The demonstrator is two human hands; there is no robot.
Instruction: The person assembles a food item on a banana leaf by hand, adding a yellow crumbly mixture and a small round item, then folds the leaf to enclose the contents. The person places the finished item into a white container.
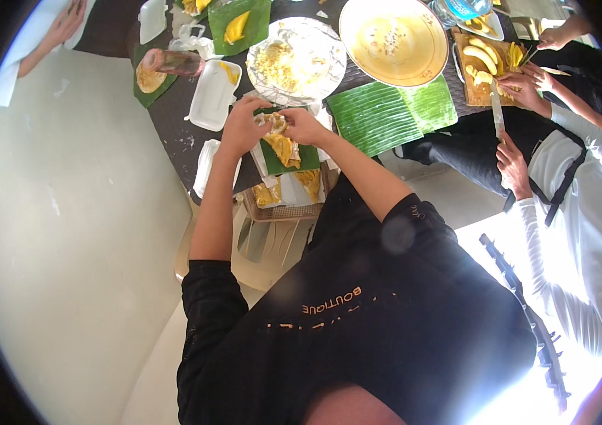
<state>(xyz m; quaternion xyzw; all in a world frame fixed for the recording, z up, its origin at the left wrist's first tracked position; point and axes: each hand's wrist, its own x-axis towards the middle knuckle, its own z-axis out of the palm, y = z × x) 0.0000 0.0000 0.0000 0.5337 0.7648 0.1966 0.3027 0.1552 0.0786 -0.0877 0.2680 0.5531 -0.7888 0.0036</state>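
My left hand (243,126) and my right hand (303,126) meet over a small green leaf piece (289,154) at the near edge of the dark table (173,120). Together they pinch a small yellowish lump of food (276,122) between their fingertips. More yellow filling lies on the leaf just below the hands. A round plate (295,60) with crumbly yellow food sits right behind the hands.
A large yellow bowl (393,39) and big banana leaves (386,113) lie to the right. A white tray (214,95) sits left of my hands. At the right, another person in white holds a knife (497,113) by a wooden board (481,60) with bananas. Someone's hand (63,25) rests top left.
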